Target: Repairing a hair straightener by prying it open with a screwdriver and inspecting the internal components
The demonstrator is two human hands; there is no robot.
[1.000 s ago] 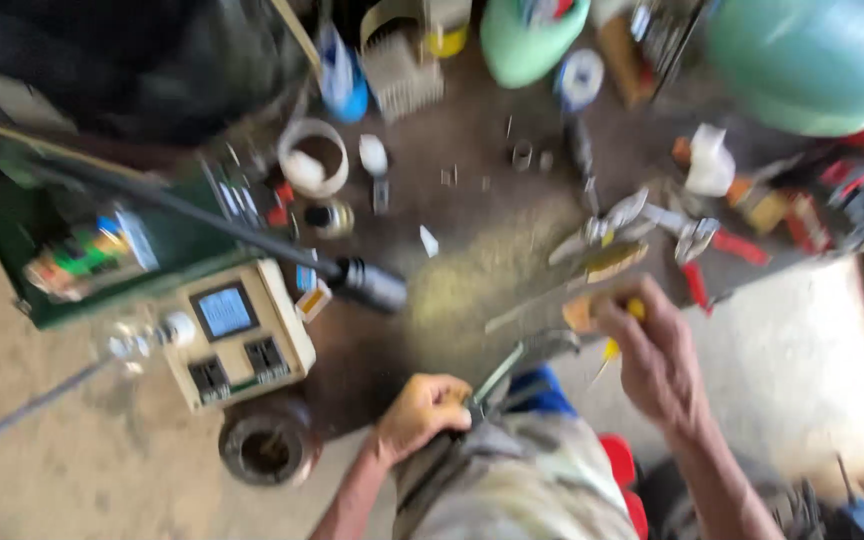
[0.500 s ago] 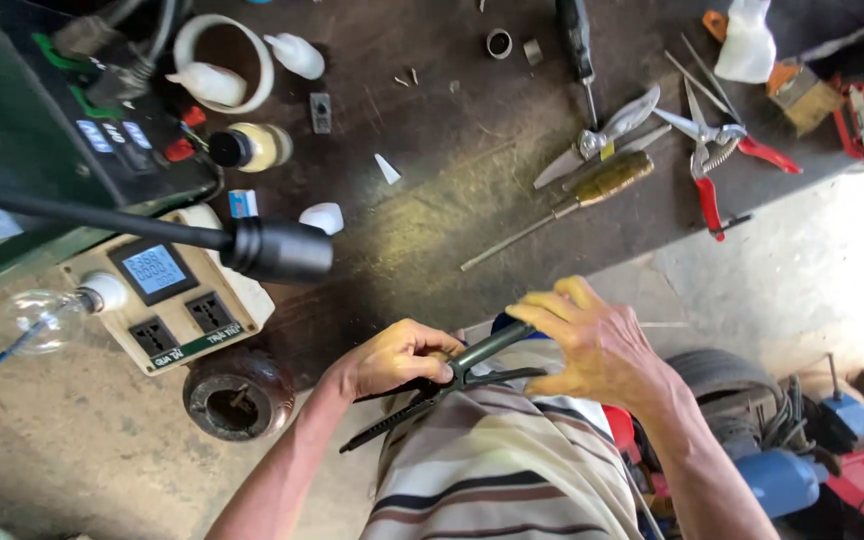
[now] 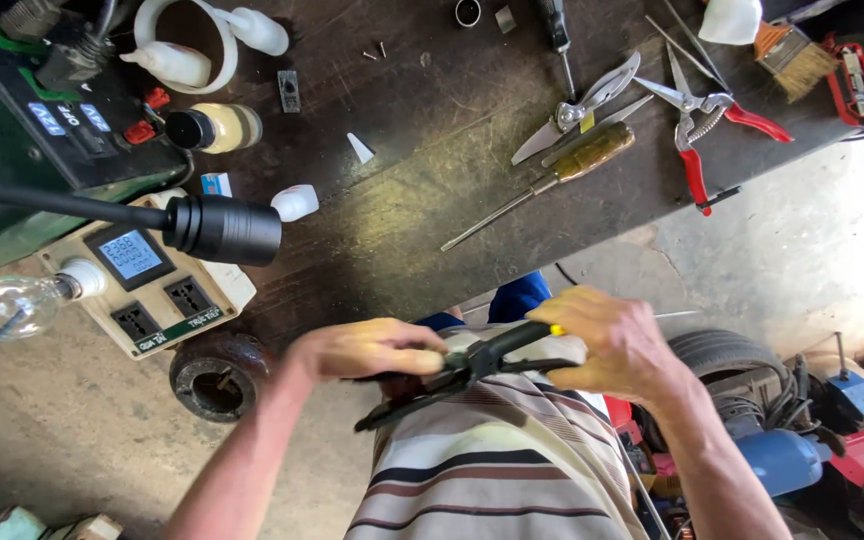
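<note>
In the head view my left hand (image 3: 367, 350) and my right hand (image 3: 612, 340) both grip a long black-handled tool (image 3: 462, 372), like pliers or a crimper, held over my lap above a striped shirt (image 3: 492, 465). My right hand wraps the black handles. My left hand closes around the jaw end; what sits in the jaws is hidden by my fingers.
The dark workbench (image 3: 422, 200) carries a screwdriver with an amber handle (image 3: 552, 185), metal shears (image 3: 577, 105), red-handled pruners (image 3: 707, 125), a brush (image 3: 787, 50), a beige socket box with a display (image 3: 152, 285), a light bulb (image 3: 12, 305), a black nozzle (image 3: 217, 228), small bottles. A round dark metal part (image 3: 217, 375) lies on the floor.
My right hand left the screwdriver on the bench and came down to my lap. Both hands now hold the black-handled tool, and the view has tilted downward.
</note>
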